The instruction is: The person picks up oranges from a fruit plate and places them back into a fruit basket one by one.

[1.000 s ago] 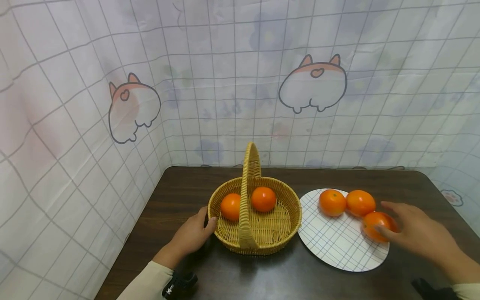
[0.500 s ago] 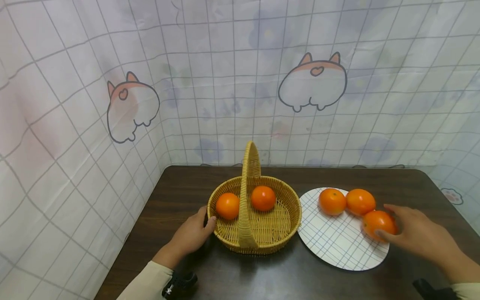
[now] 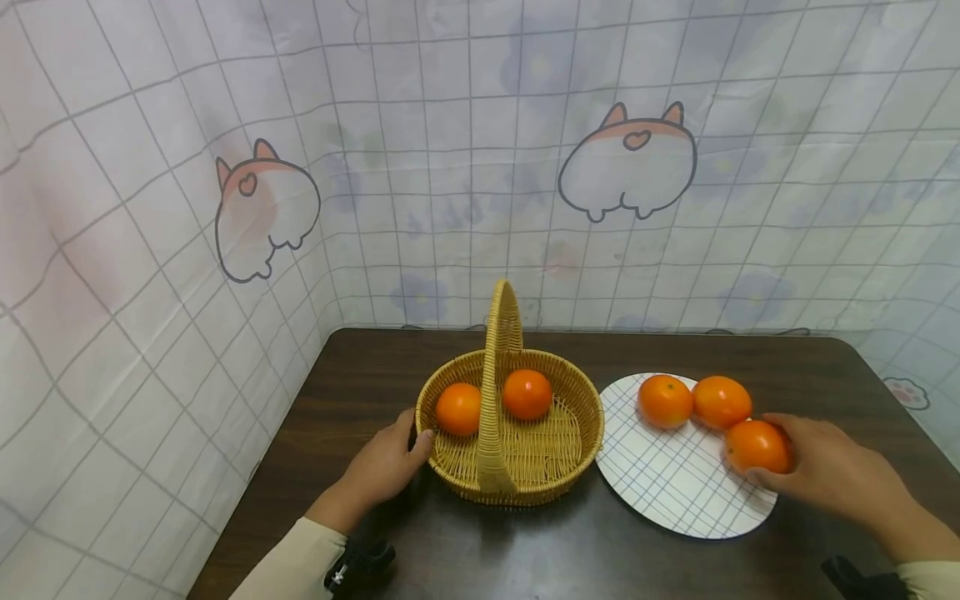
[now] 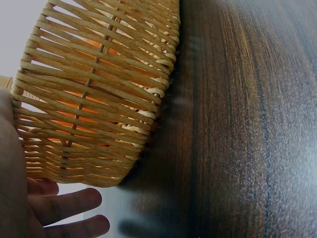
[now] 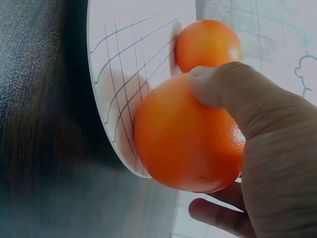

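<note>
Gridded backdrop (image 3: 465,167), dark wooden table (image 3: 525,554), basket (image 3: 546,454)

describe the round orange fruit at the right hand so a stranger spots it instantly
On the dark brown wood-grain table, a round white plate with blue grid lines lies right of the yellow woven basket. Three round, glossy orange fruits sit on it; pick the front, rightmost fruit. Only that one is in the grip of the right hand.

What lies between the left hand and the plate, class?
The basket, with two orange fruits inside, stands between the left hand and the plate. The head view shows this.
</note>
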